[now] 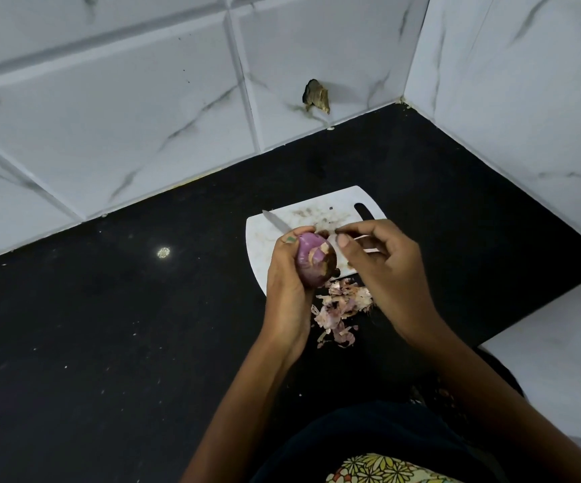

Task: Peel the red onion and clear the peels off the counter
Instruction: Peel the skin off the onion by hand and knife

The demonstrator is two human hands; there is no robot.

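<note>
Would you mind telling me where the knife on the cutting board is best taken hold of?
Probably by the handle end, from the right: the knife lies on the cutting board with its blade tip pointing far-left, and the handle runs under the hands, hidden.

A white board (pixel 316 207) with a slot handle lay on the black counter (pixel 107 308) near the far right corner. A knife (pixel 275 221) rested on the board, its blade pointing far left. Grey-veined white tiles (pixel 125 99) covered both walls, and one tile had a broken hole (pixel 316 95).
</note>
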